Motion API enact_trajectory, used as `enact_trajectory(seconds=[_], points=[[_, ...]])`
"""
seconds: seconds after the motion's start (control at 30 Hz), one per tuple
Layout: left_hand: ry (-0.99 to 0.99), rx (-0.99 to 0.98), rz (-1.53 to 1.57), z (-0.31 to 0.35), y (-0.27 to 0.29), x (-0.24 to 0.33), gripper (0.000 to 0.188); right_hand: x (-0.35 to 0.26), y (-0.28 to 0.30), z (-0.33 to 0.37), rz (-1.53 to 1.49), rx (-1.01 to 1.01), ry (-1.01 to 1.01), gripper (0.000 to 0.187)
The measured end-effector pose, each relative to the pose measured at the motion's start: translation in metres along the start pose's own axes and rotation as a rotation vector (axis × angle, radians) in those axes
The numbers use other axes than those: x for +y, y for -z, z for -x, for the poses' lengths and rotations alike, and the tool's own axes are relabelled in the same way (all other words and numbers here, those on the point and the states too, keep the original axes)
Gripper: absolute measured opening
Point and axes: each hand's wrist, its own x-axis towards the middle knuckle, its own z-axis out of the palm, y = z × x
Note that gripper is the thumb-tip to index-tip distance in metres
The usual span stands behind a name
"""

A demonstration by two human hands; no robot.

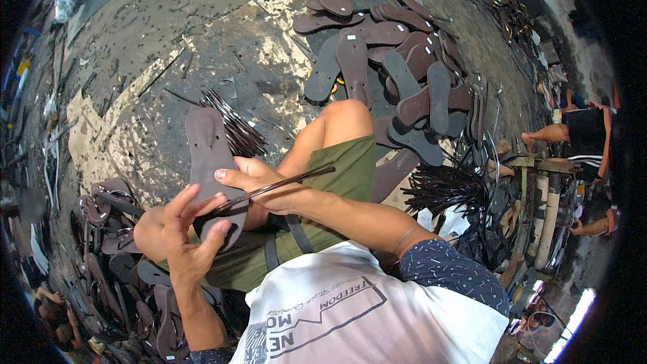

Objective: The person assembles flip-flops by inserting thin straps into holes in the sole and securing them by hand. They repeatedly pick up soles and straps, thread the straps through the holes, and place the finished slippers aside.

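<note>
A brown flip-flop sole (203, 136) with punched holes lies tilted over my lap. My right hand (253, 176) grips its right edge, thumb on the top face. My left hand (189, 232) is at the sole's near end, its thumb away from the fingers. A thin, glossy dark brown strap (290, 179) runs from between the left hand's fingers across my right wrist, its far end loose. Where the strap's near end sits is hidden by the fingers. Just beyond the sole, a bundle of similar straps (236, 125) lies on the floor.
A heap of brown and grey soles (404, 34) spreads over the floor ahead to the right. Another bundle of dark straps (445, 187) lies by my right elbow. Finished-looking sandals (111, 202) are piled at the left. Other people's legs (549, 136) show at the far right.
</note>
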Motion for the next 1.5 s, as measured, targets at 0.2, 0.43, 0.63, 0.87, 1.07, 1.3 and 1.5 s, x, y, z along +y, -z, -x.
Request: enact_trajectory(seconds=[0.2, 0.43, 0.63, 0.87, 1.07, 1.3, 1.5], points=[[-0.023, -0.013, 0.110, 0.008, 0.005, -0.007, 0.008, 0.008, 0.000, -0.005, -0.139, -0.003, -0.053, 0.047], [0.074, 0.090, 0.677, 0.021, 0.000, -0.016, 0.035, 0.005, 0.009, -0.005, -0.098, -0.024, -0.013, 0.044], [0.771, 0.813, 1.263, 0.010, -0.009, -0.036, 0.049, -0.039, 0.015, -0.018, 0.094, -0.252, -0.160, 0.044], [0.590, 0.624, 1.428, -0.004, -0.012, -0.059, 0.041, -0.043, 0.006, -0.023, 0.407, -0.032, -0.020, 0.032], [0.584, 0.851, 1.213, 0.006, 0.003, -0.080, 0.048, -0.011, -0.001, 0.017, 0.464, 0.187, 0.581, 0.028], [0.641, 0.644, 1.144, 0.017, -0.027, -0.045, 0.038, -0.036, -0.013, -0.041, 0.248, 0.290, 0.336, 0.032], [0.632, 0.565, 0.940, 0.027, -0.027, -0.040, 0.018, -0.056, -0.053, -0.016, 1.059, 0.068, 0.515, 0.012]])
